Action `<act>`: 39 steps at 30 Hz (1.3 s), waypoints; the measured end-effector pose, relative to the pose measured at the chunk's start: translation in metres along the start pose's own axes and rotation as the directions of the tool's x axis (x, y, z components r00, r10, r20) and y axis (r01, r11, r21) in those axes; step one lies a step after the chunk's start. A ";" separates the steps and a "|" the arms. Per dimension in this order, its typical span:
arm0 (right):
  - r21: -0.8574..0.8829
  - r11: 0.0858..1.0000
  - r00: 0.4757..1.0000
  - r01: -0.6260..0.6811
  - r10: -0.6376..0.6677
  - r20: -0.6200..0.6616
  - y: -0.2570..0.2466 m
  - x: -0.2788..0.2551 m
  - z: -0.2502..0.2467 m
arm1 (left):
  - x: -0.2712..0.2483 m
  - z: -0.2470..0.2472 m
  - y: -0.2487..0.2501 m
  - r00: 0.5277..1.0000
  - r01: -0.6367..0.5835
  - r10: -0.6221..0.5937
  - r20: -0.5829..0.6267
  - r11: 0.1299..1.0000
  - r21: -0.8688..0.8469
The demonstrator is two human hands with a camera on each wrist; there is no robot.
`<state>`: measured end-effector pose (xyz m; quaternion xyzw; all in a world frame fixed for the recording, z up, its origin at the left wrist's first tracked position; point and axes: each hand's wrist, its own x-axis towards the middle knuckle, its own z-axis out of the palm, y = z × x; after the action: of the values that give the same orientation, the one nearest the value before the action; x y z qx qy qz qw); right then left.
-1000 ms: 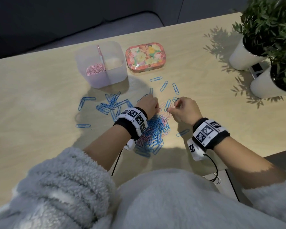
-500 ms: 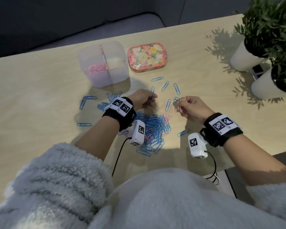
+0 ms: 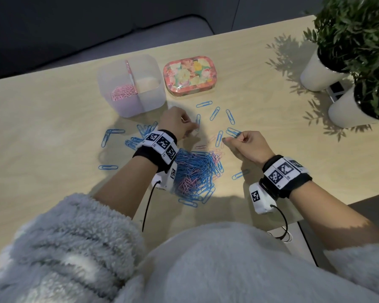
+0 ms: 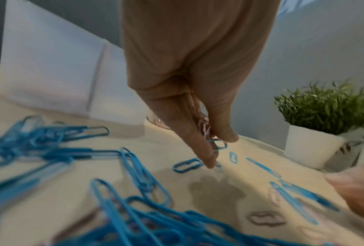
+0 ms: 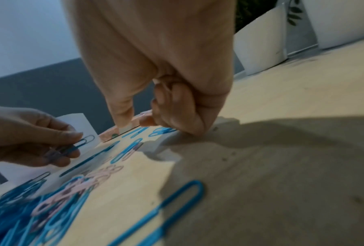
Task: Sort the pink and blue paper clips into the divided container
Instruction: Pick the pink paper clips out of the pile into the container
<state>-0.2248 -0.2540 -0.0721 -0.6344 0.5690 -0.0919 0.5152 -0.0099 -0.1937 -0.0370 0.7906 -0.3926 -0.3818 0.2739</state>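
Mixed pile of paper clips (image 3: 197, 171) lies on the worktop (image 3: 53, 138) near the person, mostly blue with pink ones tangled in. Loose blue clips (image 3: 214, 113) are scattered farther out toward the floral tin (image 3: 189, 77).

The divided container (image 3: 130, 84) stands at the far left. Its left compartment holds pink clips (image 3: 123, 92). The right compartment looks to hold none yet.

Left hand (image 3: 178, 123) hovers just beyond the pile. Its fingers (image 4: 204, 149) are pinched on a small bunch of clips (image 4: 206, 131): pink ones, with at least one blue tip showing at the bottom.

Right hand (image 3: 245, 145) sits right of the pile with its fingers (image 5: 177, 106) curled in. The head view hints at something thin and pink in the pinch, but I cannot tell for sure what it holds.

Handling, as a judgement:
- The clips are very light, stiff wire with a smooth coating, so they are slippery and lie flat on the worktop.
- They hook into each other, so lifting one from the pile likely drags its neighbours.
- Best hold is a fingertip pinch across the rounded end loop, or sliding a nail under to tip it up.
- A clip lying alone should be easier to take than one from the heap.
- They are not fragile and can be dropped into a compartment.

Writing: none readable. The wrist bands (image 3: 162, 145) carry black-and-white square marker codes only. The tin shows a flower print, with no legible brand.
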 end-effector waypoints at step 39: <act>0.354 0.930 0.845 -0.098 -0.110 0.523 -0.259 0.033 0.103 | -0.064 -0.083 -0.064 0.993 -0.011 0.034 -0.116 0.981 0.192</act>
<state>0.0206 -0.2708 0.0619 -0.5289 0.3735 -0.0182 0.7619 0.0587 -0.0947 -0.0133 0.8300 -0.4194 -0.2918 0.2237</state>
